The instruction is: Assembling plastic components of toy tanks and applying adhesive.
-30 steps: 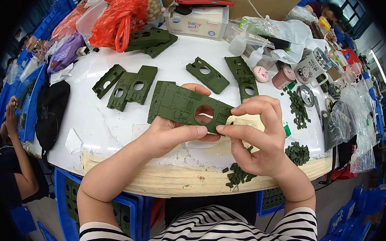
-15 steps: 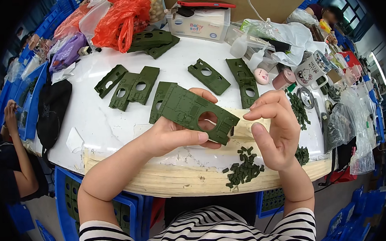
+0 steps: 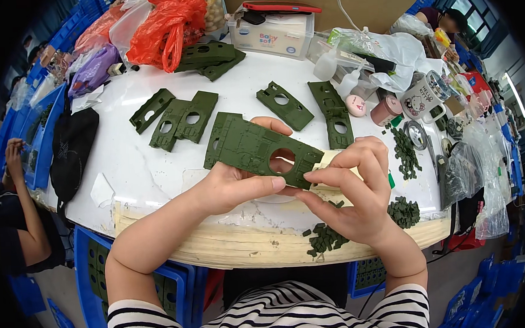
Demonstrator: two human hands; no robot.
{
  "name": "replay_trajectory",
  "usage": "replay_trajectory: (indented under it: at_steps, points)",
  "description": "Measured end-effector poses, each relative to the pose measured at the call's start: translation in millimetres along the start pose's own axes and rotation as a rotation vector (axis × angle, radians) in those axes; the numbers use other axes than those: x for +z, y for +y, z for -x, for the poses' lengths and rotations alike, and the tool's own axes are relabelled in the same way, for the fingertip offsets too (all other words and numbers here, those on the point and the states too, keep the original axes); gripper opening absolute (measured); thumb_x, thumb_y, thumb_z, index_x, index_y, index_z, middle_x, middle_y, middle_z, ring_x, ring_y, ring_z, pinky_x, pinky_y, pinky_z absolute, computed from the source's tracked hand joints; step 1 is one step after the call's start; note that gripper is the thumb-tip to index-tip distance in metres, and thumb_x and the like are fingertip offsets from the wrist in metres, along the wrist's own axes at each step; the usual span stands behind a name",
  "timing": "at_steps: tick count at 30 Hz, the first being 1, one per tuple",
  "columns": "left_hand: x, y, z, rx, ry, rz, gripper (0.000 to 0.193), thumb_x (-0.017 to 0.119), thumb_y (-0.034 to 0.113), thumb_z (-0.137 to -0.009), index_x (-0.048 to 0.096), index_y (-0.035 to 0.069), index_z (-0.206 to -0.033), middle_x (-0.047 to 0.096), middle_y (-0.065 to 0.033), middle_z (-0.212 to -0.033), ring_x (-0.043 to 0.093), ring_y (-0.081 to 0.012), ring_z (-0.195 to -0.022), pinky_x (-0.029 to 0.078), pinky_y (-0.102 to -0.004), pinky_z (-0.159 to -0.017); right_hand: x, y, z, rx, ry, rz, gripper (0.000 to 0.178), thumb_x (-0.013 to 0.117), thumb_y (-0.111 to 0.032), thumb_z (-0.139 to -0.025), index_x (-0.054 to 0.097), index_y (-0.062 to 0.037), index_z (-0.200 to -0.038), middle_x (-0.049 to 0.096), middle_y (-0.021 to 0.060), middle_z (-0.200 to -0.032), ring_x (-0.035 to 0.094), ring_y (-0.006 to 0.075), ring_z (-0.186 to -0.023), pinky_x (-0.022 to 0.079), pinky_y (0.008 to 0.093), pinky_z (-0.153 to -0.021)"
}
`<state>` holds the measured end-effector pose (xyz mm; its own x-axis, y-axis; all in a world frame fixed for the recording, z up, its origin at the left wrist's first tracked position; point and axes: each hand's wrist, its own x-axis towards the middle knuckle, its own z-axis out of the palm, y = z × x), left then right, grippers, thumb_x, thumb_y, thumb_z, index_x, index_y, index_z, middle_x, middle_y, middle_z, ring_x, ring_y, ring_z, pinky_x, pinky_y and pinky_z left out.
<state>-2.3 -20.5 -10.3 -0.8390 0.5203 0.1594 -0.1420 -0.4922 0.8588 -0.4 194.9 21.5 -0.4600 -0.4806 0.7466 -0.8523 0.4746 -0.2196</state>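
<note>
My left hand (image 3: 231,188) is closed on a dark green plastic model-vehicle hull (image 3: 251,145), thumb on top and fingers behind it. The hull has moulded detail and a large round hole, with fingers showing through. At its right end, the thumb and index fingertip of my right hand (image 3: 356,197) pinch the near corner. Whether a small piece sits between those fingertips is hidden. Under my right hand lies a heap of small dark green pieces (image 3: 326,239). Another green hull (image 3: 215,144) lies on the table, partly covered by the held one.
More green hulls (image 3: 192,117) lie across the white table (image 3: 139,188), several stacked by a red plastic bag (image 3: 166,32). Small-piece piles (image 3: 404,213) sit at the right, near a mug (image 3: 420,99) and a pink tin (image 3: 385,110). A black cap (image 3: 75,153) lies left; blue crates (image 3: 91,292) stand below.
My right hand has come down and left, closing from spread fingers onto the hull's right corner. The hull has turned slightly in my left hand, which keeps its hold.
</note>
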Motion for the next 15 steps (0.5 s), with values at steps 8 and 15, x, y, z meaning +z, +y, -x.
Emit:
replay_trajectory:
  at_steps: [8,15]
  points:
    - [2.3,2.5,0.8,-0.052,0.034,-0.068,0.063,0.059,-0.001,-0.080,0.028,0.010,-0.134,0.049,-0.0172,-0.126,0.051,-0.0263,-0.121,0.055,-0.0433,-0.090,2.9,-0.2,2.5,-0.005,0.001,0.023,0.029,0.082,-0.013,-0.059,0.069,-0.0107,-0.085,0.053,-0.0002,-0.083,0.047,0.0224,-0.081,0.036,0.0388,-0.076]
    - [3.9,0.1,1.9,-0.008,0.028,-0.022,0.057,0.060,-0.001,-0.084,0.031,0.008,-0.133,0.051,-0.0157,-0.122,0.055,-0.0214,-0.113,0.056,-0.0410,-0.091,4.5,-0.5,2.9,-0.006,0.000,0.011,0.028,0.082,-0.011,-0.059,0.069,-0.0103,-0.085,0.053,0.0000,-0.082,0.047,0.0222,-0.081,0.036,0.0384,-0.076]
